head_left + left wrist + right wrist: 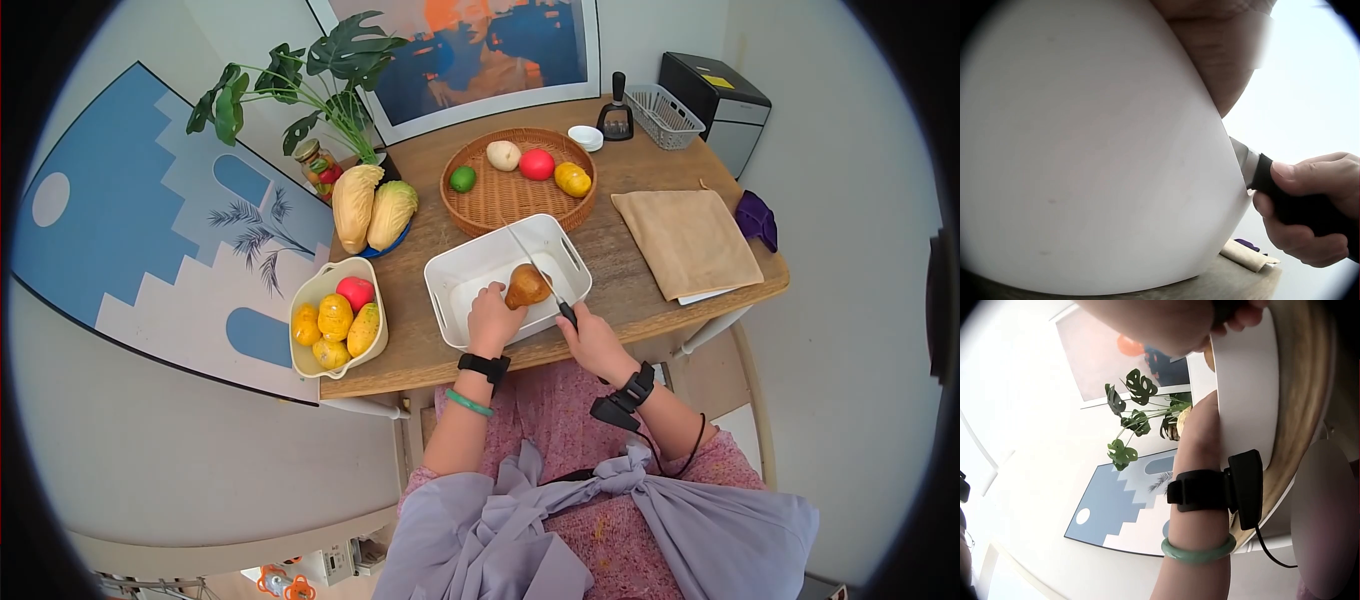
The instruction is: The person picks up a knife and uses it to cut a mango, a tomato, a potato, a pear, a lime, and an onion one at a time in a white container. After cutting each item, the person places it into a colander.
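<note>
I see the right hand [594,343] gripping the knife [1294,205] by its black handle, thumb along the top in the left wrist view. The left hand [495,318] reaches over the near rim of the white bin [465,283] and holds the brown pear [526,288] by its narrow end. The pear is within the bin, toward the right end; I can't tell whether it touches the bottom. From the head camera, the blade slants past the pear's right side, tip toward the far rim; I can't tell whether steel meets skin.

The bin stands near the front edge of the wooden tabletop [625,318]. Just behind it I have a wicker tray [515,205] with a lime [463,179] in it. To the left is a cream tub [326,280] of fruit; to the right lies a tan bag [688,245].
</note>
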Tool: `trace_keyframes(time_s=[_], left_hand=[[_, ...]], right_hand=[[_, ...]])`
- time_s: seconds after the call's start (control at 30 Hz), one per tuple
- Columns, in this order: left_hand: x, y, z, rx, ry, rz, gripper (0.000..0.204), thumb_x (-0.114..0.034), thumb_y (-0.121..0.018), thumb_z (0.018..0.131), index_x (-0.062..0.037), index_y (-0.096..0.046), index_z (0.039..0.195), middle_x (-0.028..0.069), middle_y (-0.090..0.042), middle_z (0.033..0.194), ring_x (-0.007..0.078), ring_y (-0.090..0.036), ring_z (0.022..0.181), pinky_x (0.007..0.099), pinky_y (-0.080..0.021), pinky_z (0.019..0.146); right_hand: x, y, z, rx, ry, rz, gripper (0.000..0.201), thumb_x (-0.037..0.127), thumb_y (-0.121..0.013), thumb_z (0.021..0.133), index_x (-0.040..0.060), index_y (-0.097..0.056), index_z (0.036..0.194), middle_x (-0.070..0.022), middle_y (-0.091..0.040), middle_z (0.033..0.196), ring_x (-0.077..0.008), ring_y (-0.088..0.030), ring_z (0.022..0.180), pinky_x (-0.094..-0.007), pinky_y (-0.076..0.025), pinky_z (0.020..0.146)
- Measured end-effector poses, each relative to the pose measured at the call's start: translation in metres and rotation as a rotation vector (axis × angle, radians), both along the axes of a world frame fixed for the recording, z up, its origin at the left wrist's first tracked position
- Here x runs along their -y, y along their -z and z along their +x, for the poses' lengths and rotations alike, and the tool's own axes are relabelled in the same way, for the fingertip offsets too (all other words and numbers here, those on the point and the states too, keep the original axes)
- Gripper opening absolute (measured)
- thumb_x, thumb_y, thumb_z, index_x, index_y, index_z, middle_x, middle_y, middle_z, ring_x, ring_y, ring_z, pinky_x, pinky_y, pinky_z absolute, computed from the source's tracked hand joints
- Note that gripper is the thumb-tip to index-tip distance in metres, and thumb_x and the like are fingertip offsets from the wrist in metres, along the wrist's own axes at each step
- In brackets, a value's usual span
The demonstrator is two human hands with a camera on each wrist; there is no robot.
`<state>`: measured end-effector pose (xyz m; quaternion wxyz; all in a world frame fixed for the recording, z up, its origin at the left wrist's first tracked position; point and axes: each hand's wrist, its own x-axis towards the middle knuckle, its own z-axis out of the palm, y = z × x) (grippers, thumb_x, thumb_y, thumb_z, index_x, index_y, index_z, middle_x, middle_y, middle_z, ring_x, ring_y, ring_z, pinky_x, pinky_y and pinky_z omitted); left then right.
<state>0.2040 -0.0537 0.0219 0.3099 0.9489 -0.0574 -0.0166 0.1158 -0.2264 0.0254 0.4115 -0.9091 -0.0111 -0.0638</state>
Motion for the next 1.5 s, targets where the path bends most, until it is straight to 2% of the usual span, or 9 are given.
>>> trace_keyframes(time_s=[0.13, 0.2, 0.3, 0.43, 0.53, 0.6, 0.8, 1.0, 1.5], left_hand=[[-0.002, 0.003, 0.004, -0.062, 0.008, -0.024, 0.047, -0.025, -0.073, 0.072, -0.0006, -0.055, 0.108, 0.0204, -0.062, 0.107, 0.0357, -0.059, 0.104, 0.0439, -0.050, 0.085], [-0.003, 0.011, 0.005, 0.017, -0.029, -0.086, 0.053, -0.022, -0.077, 0.068, 0.0007, -0.048, 0.106, 0.0213, -0.067, 0.090, 0.0369, -0.065, 0.086, 0.0407, -0.052, 0.075], [-0.003, 0.000, 0.004, -0.136, -0.018, -0.164, 0.053, -0.020, -0.074, 0.070, -0.0018, -0.044, 0.110, 0.0244, -0.061, 0.102, 0.0380, -0.060, 0.099, 0.0438, -0.049, 0.081], [-0.004, 0.010, 0.007, -0.027, -0.012, -0.187, 0.055, -0.020, -0.075, 0.070, -0.0016, -0.043, 0.111, 0.0242, -0.058, 0.105, 0.0390, -0.060, 0.096, 0.0424, -0.050, 0.080], [-0.003, 0.010, 0.006, 0.014, -0.047, -0.244, 0.054, -0.019, -0.075, 0.070, -0.0022, -0.044, 0.111, 0.0210, -0.055, 0.105, 0.0373, -0.060, 0.089, 0.0413, -0.050, 0.078], [-0.003, 0.017, 0.008, 0.248, -0.059, -0.253, 0.051, -0.018, -0.077, 0.068, -0.0024, -0.050, 0.109, 0.0140, -0.055, 0.094, 0.0255, -0.060, 0.070, 0.0354, -0.050, 0.067], [-0.001, 0.008, 0.005, 0.204, -0.045, -0.348, 0.047, -0.010, -0.074, 0.072, -0.0048, -0.052, 0.112, 0.0142, -0.052, 0.103, 0.0208, -0.061, 0.072, 0.0308, -0.053, 0.067], [-0.002, 0.022, 0.013, 0.288, -0.010, -0.394, 0.046, -0.007, -0.073, 0.072, -0.0045, -0.052, 0.113, 0.0145, -0.053, 0.104, 0.0206, -0.061, 0.071, 0.0301, -0.053, 0.066], [-0.001, 0.020, 0.013, 0.291, -0.052, -0.419, 0.040, -0.014, -0.074, 0.073, -0.0040, -0.055, 0.108, 0.0121, -0.054, 0.096, 0.0178, -0.058, 0.066, 0.0297, -0.050, 0.063]], right_hand=[[-0.005, 0.002, 0.000, -0.001, -0.036, -0.003, 0.034, 0.030, -0.049, 0.097, -0.0036, -0.045, 0.099, -0.0309, -0.061, 0.077, -0.0492, -0.059, 0.076, -0.0558, -0.045, 0.066], [-0.006, 0.004, 0.001, 0.013, -0.035, 0.004, 0.033, 0.030, -0.049, 0.097, -0.0034, -0.045, 0.098, -0.0310, -0.061, 0.077, -0.0492, -0.059, 0.076, -0.0558, -0.045, 0.066], [-0.005, 0.004, 0.001, 0.005, -0.035, 0.008, 0.033, 0.029, -0.050, 0.097, -0.0034, -0.044, 0.097, -0.0313, -0.060, 0.077, -0.0495, -0.059, 0.076, -0.0559, -0.045, 0.066], [-0.004, 0.005, 0.001, 0.029, -0.042, 0.060, 0.032, 0.027, -0.050, 0.097, -0.0040, -0.044, 0.096, -0.0322, -0.060, 0.076, -0.0502, -0.058, 0.075, -0.0559, -0.044, 0.065], [-0.003, 0.005, 0.001, 0.031, -0.050, 0.080, 0.032, 0.027, -0.050, 0.097, -0.0044, -0.044, 0.096, -0.0326, -0.059, 0.075, -0.0505, -0.058, 0.075, -0.0557, -0.044, 0.065], [-0.003, 0.004, 0.001, 0.025, -0.054, 0.082, 0.032, 0.027, -0.050, 0.098, -0.0046, -0.044, 0.096, -0.0327, -0.059, 0.075, -0.0506, -0.058, 0.075, -0.0556, -0.043, 0.065], [-0.002, 0.001, 0.001, 0.019, -0.055, 0.088, 0.032, 0.026, -0.050, 0.098, -0.0050, -0.044, 0.095, -0.0330, -0.059, 0.076, -0.0507, -0.058, 0.076, -0.0553, -0.044, 0.067], [-0.001, 0.002, 0.002, 0.011, -0.063, 0.082, 0.032, 0.027, -0.050, 0.098, -0.0052, -0.044, 0.095, -0.0329, -0.059, 0.076, -0.0507, -0.058, 0.077, -0.0547, -0.044, 0.067], [-0.001, -0.001, 0.000, 0.015, -0.062, 0.142, 0.033, 0.028, -0.050, 0.098, -0.0049, -0.047, 0.095, -0.0325, -0.060, 0.079, -0.0499, -0.059, 0.080, -0.0533, -0.045, 0.068]])
